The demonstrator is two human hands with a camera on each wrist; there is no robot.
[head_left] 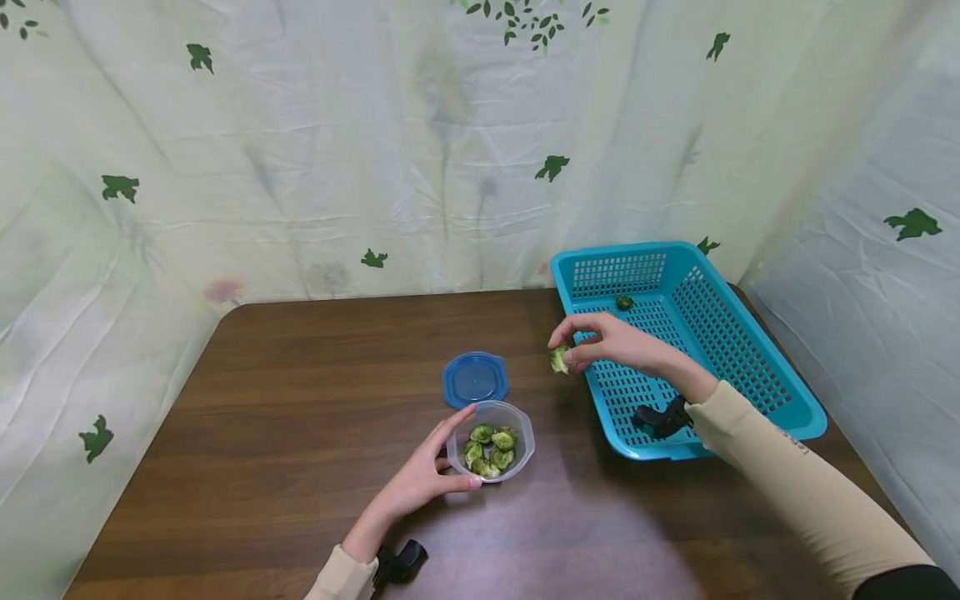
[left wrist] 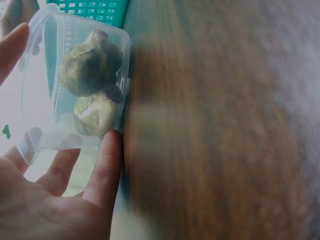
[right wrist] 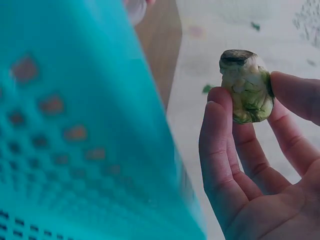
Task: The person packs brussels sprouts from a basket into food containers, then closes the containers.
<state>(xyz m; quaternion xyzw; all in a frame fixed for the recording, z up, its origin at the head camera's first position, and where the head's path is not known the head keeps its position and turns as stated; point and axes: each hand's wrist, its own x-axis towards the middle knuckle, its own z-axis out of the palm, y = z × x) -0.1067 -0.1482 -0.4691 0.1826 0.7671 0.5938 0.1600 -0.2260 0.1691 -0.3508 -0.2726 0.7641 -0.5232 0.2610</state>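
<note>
Between the thumb and fingers of my right hand (head_left: 611, 342) is a Brussels sprout (head_left: 559, 360), held up just past the left side of the blue basket. In the right wrist view the sprout (right wrist: 246, 87) shows its dark cut end upward. My left hand (head_left: 427, 471) grips a small clear plastic container (head_left: 527, 446) from its left side, thumb and fingers spread around the wall. Several Brussels sprouts (head_left: 501, 458) lie inside that container; two sprouts (left wrist: 90, 70) show through its wall in the left wrist view.
A blue lid (head_left: 474, 379) lies on the brown table (head_left: 315, 433) just behind the container. The blue perforated basket (head_left: 750, 358) stands at the right, with a sprout (head_left: 624, 302) near its far end. A leaf-patterned curtain (head_left: 315, 150) hangs behind the table.
</note>
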